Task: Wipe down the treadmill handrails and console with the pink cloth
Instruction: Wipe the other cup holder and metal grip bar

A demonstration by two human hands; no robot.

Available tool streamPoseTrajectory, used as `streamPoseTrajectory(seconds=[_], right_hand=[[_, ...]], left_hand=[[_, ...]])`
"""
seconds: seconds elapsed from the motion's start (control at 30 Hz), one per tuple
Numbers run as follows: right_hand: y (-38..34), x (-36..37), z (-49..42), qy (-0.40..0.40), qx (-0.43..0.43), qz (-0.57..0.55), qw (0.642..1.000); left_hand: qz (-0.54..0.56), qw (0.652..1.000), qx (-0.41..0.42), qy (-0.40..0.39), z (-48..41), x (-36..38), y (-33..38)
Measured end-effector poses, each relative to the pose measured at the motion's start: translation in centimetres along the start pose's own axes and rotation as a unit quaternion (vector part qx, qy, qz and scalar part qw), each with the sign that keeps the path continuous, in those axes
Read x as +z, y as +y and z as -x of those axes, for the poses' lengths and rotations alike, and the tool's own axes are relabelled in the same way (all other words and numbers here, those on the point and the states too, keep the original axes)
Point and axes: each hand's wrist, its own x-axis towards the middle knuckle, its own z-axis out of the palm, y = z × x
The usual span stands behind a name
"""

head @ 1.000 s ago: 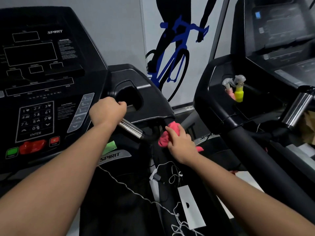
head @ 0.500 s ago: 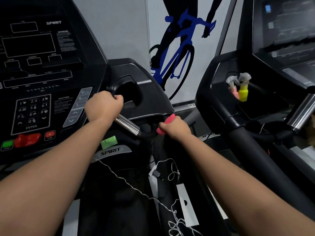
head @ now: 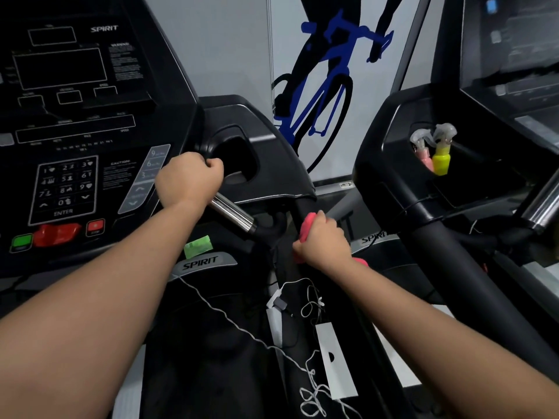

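My right hand [head: 323, 241] grips the pink cloth [head: 307, 228], which is wrapped round the black right handrail [head: 302, 208] of the treadmill just below the console housing. Pink folds show above my fingers and behind my wrist. My left hand [head: 189, 179] is curled round the chrome pulse grip [head: 234, 214] beside the black console [head: 75, 116], whose keypad and red stop button face me at left.
A second treadmill [head: 453, 252] stands close at right, with a pink and a yellow spray bottle [head: 440, 157] in its cup holder. A white safety cord [head: 230, 322] and tags hang below the handrail. A wall with a cyclist graphic lies behind.
My right hand has moved the cloth up the handrail and then slightly back down it, now closed tightly round the rail. My left hand has kept its hold on the chrome grip.
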Motion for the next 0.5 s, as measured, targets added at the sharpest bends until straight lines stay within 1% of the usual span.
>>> streamPoseTrajectory(seconds=[0.17,0.3,0.37,0.5], right_hand=[[-2.2,-1.1,-3.9,-0.009,0.001,-0.036,0.999],[-1.5,-1.0,-4.1,-0.008,0.008,-0.069,0.998],[-0.8,-0.6,-3.2,-0.011,0.009,-0.060,0.998],[0.9,0.1,-0.4,-0.019,0.027,-0.007,0.999]], left_hand=[[0.021,1.000,-0.001,0.003,0.1,-0.1,-0.3],[0.048,0.999,0.003,0.003,0.3,-0.2,-0.4],[0.053,0.999,0.003,0.002,0.4,-0.3,-0.3],[0.055,0.998,-0.006,0.001,0.5,-0.4,-0.2]])
